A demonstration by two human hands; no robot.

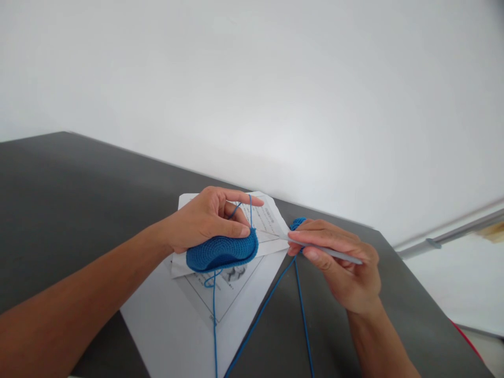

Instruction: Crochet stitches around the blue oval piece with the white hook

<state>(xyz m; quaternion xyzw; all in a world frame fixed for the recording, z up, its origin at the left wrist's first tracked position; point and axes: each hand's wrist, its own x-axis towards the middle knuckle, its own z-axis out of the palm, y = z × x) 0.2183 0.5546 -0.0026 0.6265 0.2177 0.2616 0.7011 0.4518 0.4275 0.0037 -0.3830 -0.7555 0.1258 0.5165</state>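
My left hand (214, 220) pinches the upper edge of a blue crochet piece (220, 252), an oval with a curved-up rim. Its index finger is stretched out to the right, with blue yarn (251, 210) looped over it and running down to the piece. In my right hand (342, 262) a grey-handled crochet hook (326, 252) is held like a pen. The hook's thin metal tip points left and reaches the right edge of the piece; whether it sits in a stitch I cannot tell. Partly hidden behind my right fingers lies a bundle of blue yarn (298, 223).
Printed paper sheets (165, 310) lie under the work on a dark grey table (98, 205). Strands of blue yarn (260, 315) run down toward the near edge. A white wall (252, 89) rises behind the table, and a grey rail (452, 236) is at the right.
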